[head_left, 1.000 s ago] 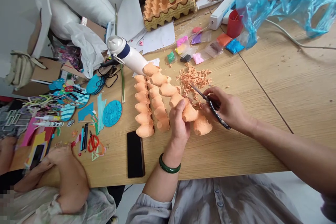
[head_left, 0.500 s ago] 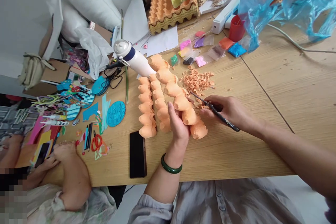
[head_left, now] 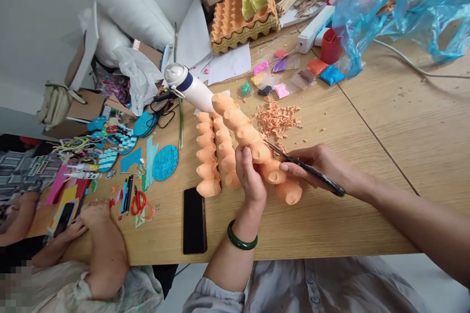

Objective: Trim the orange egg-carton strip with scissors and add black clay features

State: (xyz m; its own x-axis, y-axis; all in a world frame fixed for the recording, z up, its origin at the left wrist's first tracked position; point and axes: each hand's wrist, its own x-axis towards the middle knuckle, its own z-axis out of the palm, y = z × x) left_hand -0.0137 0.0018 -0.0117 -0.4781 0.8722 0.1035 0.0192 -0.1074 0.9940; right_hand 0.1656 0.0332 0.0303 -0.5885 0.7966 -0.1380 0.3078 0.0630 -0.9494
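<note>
An orange egg-carton strip [head_left: 246, 134] with a row of cups lies slantwise in my left hand [head_left: 251, 176], whose thumb is on its near side. My right hand [head_left: 325, 168] grips black-handled scissors [head_left: 312, 174], and their thin blades reach the strip's right edge. Beyond the blades lies a heap of orange carton scraps [head_left: 277, 116]. Two more orange strips, an outer one [head_left: 206, 156] and an inner one [head_left: 224, 145], rest on the table left of my left hand. My left fingers are partly hidden under the strip.
A black phone [head_left: 194, 220] lies left of my left wrist. Behind the strips leans a white bottle [head_left: 194, 89]. Colored clay packets [head_left: 281, 90], stacked egg trays [head_left: 242, 22] and a blue plastic bag [head_left: 392, 19] are farther back. Another person's arms [head_left: 105, 234] rest at left.
The held strip has tilted and rolled, so its near cups now show their ends and sit lower and to the right. My right hand and the scissors have shifted slightly down and right.
</note>
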